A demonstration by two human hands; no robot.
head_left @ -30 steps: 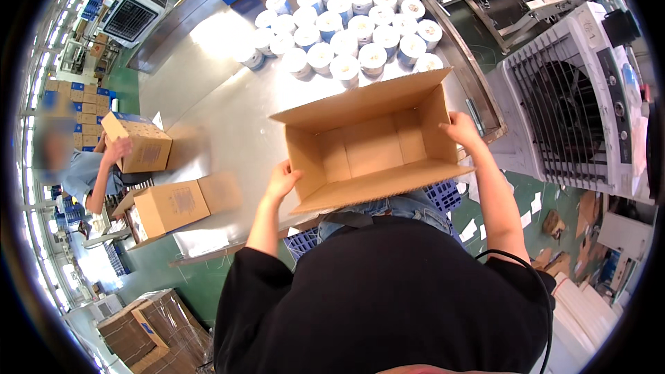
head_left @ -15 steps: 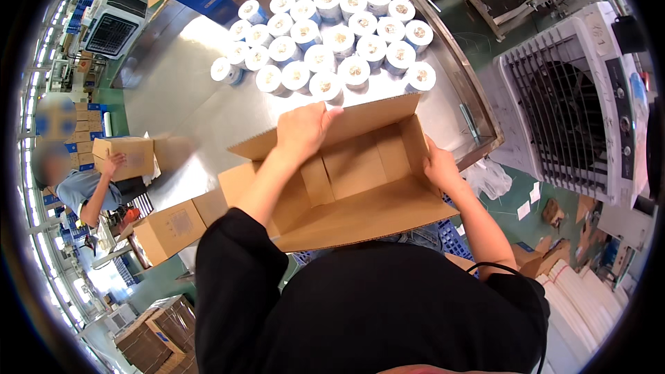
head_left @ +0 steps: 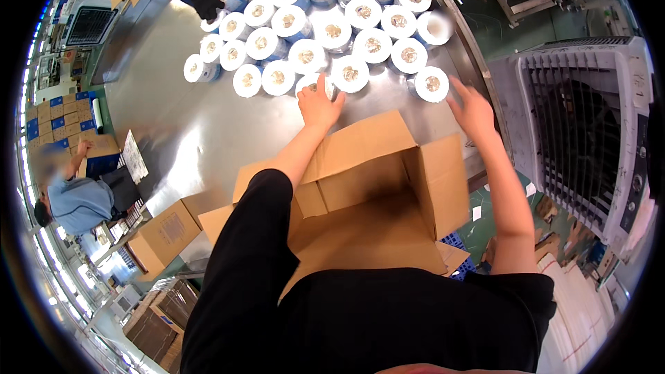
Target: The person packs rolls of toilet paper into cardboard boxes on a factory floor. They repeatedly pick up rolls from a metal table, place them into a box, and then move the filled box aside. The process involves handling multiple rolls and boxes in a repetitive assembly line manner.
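Note:
Before me an open cardboard box (head_left: 360, 225) leans against my body, its flaps spread and its inside in shadow. Beyond it, several white shrink-wrapped rolls (head_left: 305, 56) with blue sides stand upright on a metal table (head_left: 152, 104). My left hand (head_left: 320, 105) reaches over the box's far flap, fingers apart, and overlaps a roll in the front row; whether it touches is unclear. To the right, my right hand (head_left: 475, 112) is open beside the front right roll (head_left: 431, 84), with a small gap between them.
A co-worker's dark-gloved hand (head_left: 206, 3) is at the rolls' far left. Another person (head_left: 83, 197) handles a box at the left. A closed carton (head_left: 164, 237) sits at the table's left edge. An air cooler (head_left: 575, 125) stands on the right.
Both my hands have let go of the box and moved forward to the rolls. The box has turned and its right flap has swung outward. A gloved hand has come in at the far left.

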